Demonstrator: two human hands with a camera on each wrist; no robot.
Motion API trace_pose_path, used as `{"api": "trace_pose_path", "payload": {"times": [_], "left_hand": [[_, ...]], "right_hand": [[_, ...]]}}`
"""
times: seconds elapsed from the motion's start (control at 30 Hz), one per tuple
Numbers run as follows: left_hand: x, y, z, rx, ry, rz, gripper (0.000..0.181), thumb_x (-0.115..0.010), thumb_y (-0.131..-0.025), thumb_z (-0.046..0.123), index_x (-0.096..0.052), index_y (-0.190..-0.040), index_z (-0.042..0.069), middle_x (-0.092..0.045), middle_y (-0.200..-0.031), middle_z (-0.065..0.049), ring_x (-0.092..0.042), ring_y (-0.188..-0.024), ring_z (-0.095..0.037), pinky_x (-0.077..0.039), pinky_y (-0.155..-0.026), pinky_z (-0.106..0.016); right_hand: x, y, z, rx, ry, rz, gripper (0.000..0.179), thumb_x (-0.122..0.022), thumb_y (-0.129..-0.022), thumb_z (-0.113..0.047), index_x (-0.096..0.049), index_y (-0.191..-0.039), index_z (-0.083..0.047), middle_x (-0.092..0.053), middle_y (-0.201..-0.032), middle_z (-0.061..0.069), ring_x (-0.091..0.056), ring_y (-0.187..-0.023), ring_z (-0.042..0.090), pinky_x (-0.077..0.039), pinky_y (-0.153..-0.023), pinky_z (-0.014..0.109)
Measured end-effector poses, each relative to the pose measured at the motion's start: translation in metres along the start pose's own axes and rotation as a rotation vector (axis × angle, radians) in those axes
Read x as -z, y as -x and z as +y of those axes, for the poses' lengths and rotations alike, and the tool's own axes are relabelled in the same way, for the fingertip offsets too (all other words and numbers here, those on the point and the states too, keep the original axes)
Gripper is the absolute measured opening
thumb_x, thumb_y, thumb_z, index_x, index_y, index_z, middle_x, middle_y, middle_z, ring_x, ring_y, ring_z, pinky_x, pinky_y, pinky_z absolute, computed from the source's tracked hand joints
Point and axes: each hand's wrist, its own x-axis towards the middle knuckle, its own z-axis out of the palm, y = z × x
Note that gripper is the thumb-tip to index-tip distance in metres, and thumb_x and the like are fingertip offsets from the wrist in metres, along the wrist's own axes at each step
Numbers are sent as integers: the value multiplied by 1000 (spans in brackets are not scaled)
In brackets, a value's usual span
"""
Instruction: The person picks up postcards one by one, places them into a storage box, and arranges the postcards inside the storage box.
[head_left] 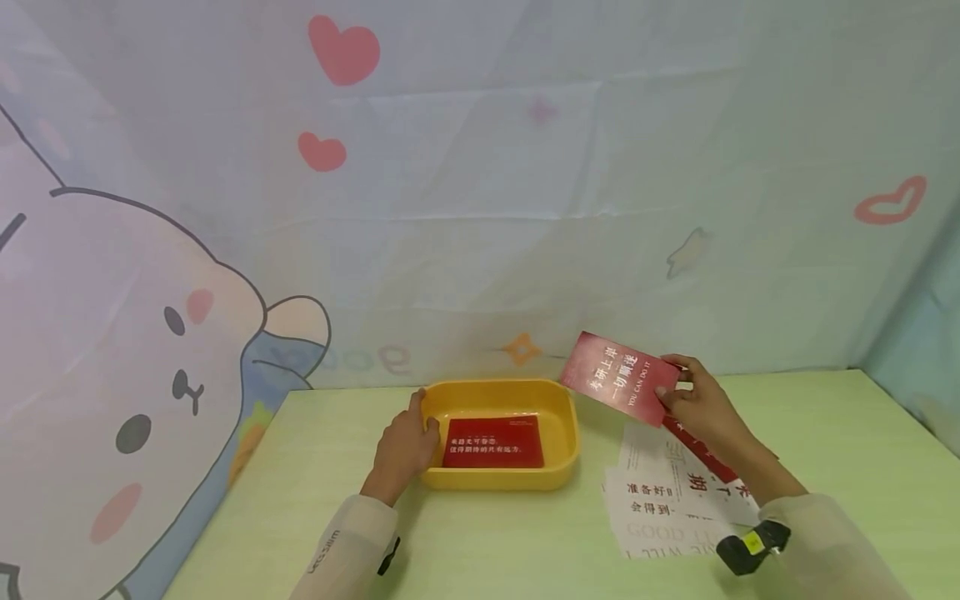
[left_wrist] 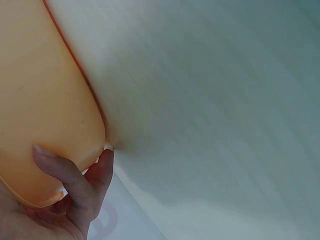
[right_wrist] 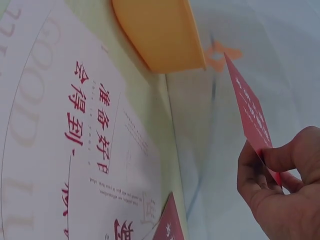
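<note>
My left hand (head_left: 406, 446) grips the left end of a yellow plastic tray (head_left: 501, 478), its thumb over the rim in the left wrist view. Flat on the tray's floor lies a red card (head_left: 493, 442) with white lettering. My right hand (head_left: 703, 408) pinches another red card (head_left: 621, 377) by its right edge, thumb on the printed face. That card is held up in the air, tilted, with its left corner near the tray's back right corner. Below the right hand lie several white cards (head_left: 660, 533) with red and grey print, overlapping, and a red card (head_left: 705, 452) partly hidden by the hand.
The pale green table (head_left: 300, 475) carries the tray at its middle and the loose cards at the right. Behind its back edge hangs a fabric backdrop (head_left: 480, 208) with hearts and a cartoon animal. A black device (head_left: 752, 548) is strapped to the right wrist.
</note>
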Motion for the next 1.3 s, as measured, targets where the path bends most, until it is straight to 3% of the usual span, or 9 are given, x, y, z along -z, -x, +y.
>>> {"api": "trace_pose_path", "payload": {"times": [0.2, 0.5, 0.83, 1.1, 1.3], "left_hand": [[0, 0, -1, 4, -2, -1, 56, -47, -100, 27, -34, -152, 10, -67, -115, -21, -58, -74, -26, -53, -66, -40], [0, 1, -3, 12, 0, -8, 56, -47, -100, 27, -33, -152, 11, -66, -120, -21, -58, -73, -25, -51, -64, -37], [-1, 1, -5, 9, 19, -9, 57, -48, -100, 28, -33, -152, 10, -65, -124, -21, -58, -74, -25, -54, -69, -39], [0, -1, -4, 2, 23, -6, 57, -47, -100, 28, -33, -153, 12, -66, -115, -20, -55, -67, -24, -45, -57, -32], [0, -1, -2, 8, 30, -17, 57, -47, -100, 27, -32, -153, 11, -66, -108, -19, -53, -63, -23, -43, -54, -30]], "right_hand": [[-8, -1, -6, -23, -21, -7, 66, -53, -102, -20, -17, -156, -6, -36, -145, 30, -58, -116, 44, -58, -89, 46], [-22, -4, -17, -22, -83, -77, 68, -58, -100, -27, -21, -155, -11, -38, -146, 25, -61, -118, 37, -56, -93, 42], [-35, -7, -32, 20, -59, -152, 65, -60, -99, -26, -29, -153, -12, -44, -143, 22, -64, -110, 27, -57, -92, 39], [-50, -11, -41, 75, -118, -222, 66, -60, -99, -24, -28, -153, -6, -43, -144, 25, -66, -105, 23, -58, -87, 33], [-62, -12, -47, 78, -127, -263, 61, -58, -100, -20, -29, -153, -6, -44, -140, 25, -66, -101, 19, -57, -92, 39]]}}
